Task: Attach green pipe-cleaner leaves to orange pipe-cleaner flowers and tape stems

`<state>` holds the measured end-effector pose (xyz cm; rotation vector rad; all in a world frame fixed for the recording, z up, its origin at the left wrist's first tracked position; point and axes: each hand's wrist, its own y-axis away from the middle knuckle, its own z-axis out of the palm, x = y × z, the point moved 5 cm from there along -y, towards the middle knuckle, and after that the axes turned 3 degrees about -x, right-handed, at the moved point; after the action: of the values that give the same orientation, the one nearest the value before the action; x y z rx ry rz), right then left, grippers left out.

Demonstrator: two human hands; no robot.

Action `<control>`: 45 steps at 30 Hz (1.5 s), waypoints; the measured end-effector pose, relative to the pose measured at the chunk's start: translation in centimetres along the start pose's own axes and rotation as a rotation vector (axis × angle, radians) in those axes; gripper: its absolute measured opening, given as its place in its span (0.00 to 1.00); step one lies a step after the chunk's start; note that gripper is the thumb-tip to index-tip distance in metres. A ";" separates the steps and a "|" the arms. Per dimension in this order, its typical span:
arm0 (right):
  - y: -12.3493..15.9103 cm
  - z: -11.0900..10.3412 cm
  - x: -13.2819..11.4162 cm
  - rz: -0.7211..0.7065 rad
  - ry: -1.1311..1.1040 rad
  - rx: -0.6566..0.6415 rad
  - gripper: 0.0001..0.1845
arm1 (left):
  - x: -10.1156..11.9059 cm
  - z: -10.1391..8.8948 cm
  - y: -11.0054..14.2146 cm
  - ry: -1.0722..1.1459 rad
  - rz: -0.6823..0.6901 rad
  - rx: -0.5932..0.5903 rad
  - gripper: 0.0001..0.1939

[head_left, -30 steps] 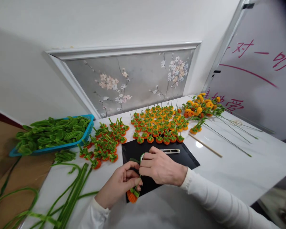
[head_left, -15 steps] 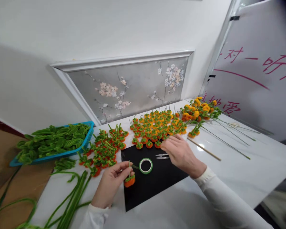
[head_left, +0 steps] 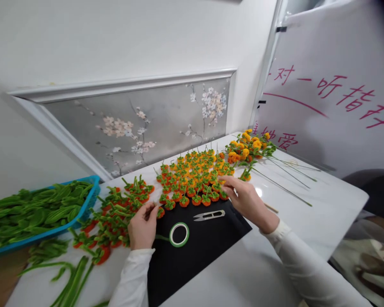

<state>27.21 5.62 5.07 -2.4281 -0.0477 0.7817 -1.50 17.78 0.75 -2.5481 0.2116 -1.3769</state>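
Note:
My left hand is closed in a pinch at the left end of the front row. Its fingertips meet at the top of a small orange fuzzy persimmon with green leaves; the stem is hidden by the fingers. Over the right part of the rows of orange and yellow fuzzy persimmons is my right hand, thumb and forefinger apart, with nothing visible between them. A roll of green tape, its free end trailing left, lies on a black mat. Thread snips lie behind the roll.
At left stands a blue basket of green fuzzy leaves. Red-orange pieces with green tops crowd beside it, with green pipe cleaners in front. Yellow-orange stemmed bunches lie at the back right. A thin stick is partly hidden by my right hand.
My left hand has carried the orange persimmon from the mat's front left to the end of the front row. My right hand's fingers have parted. The view has shifted right.

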 end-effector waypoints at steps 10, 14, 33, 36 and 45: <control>-3.0 5.0 -4.1 -0.075 0.476 -0.341 0.06 | 6.9 -1.9 3.3 -0.119 0.292 0.166 0.19; -3.2 5.8 -4.2 -0.053 0.503 -0.424 0.07 | 8.6 -1.1 4.2 -0.009 0.386 0.053 0.14; -1.0 1.1 -7.1 -0.162 -0.524 -0.311 0.14 | 11.0 1.2 6.6 0.017 0.111 -0.489 0.09; -1.1 1.0 -7.6 -0.201 -0.507 -0.309 0.11 | 11.5 1.1 6.7 -0.013 0.202 -0.472 0.07; -0.5 3.0 -7.2 -0.133 -0.253 -0.456 0.16 | 13.0 1.3 7.5 -0.225 0.578 -0.328 0.09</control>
<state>19.69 6.13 7.15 -2.6887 -0.5332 1.1076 6.57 7.68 8.43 -2.5496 1.1068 -0.8830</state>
